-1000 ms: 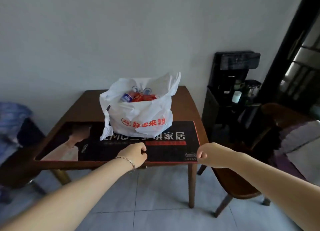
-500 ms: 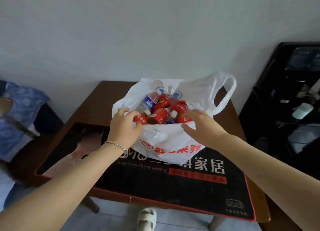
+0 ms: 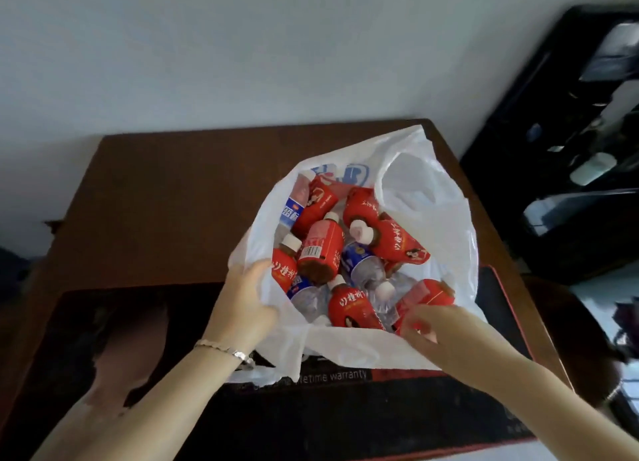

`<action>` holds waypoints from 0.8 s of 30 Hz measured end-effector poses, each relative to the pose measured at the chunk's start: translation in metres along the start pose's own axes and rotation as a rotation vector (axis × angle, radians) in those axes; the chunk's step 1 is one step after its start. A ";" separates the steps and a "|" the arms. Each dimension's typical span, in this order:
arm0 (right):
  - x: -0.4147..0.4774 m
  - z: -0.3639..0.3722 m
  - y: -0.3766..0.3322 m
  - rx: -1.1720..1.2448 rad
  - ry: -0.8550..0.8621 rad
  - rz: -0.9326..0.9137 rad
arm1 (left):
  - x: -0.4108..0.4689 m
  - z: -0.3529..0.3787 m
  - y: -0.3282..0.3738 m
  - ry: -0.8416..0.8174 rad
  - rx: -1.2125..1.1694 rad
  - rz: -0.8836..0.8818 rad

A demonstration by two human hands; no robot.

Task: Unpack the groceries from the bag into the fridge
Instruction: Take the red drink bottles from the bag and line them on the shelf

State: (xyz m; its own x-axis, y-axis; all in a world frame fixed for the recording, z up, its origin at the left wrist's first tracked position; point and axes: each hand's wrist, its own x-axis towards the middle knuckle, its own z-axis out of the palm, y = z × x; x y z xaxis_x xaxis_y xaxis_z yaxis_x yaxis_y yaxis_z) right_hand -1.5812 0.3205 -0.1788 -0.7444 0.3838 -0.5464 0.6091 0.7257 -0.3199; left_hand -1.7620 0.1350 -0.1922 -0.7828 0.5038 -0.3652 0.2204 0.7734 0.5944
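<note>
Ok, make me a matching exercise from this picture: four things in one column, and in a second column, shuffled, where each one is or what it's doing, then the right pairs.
Column one
1. left hand
2. right hand
3. white plastic bag
4. bracelet

Column two
A. around the left wrist
B. sits open on the wooden table
C. grips the bag's left rim
D. reaches into the bag at a red-labelled bottle

Pairs: 1-C, 2-D, 3-B, 4-A
</note>
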 end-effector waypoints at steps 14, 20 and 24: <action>0.148 -0.031 -0.041 -0.621 0.259 -0.116 | -0.002 -0.018 0.002 0.070 -0.134 -0.069; 0.097 -0.055 -0.016 -0.148 0.356 -0.078 | 0.000 -0.006 0.019 0.418 0.080 0.234; 0.056 -0.053 -0.008 0.263 0.570 -0.130 | 0.021 -0.008 0.063 0.141 -0.118 0.283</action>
State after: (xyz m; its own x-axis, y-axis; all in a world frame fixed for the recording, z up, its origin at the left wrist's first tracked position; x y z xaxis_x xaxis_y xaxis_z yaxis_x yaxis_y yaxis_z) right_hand -1.6425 0.3661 -0.1661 -0.8011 0.5982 -0.0169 0.4974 0.6499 -0.5747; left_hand -1.7694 0.1912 -0.1563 -0.7748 0.6276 -0.0759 0.3780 0.5561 0.7402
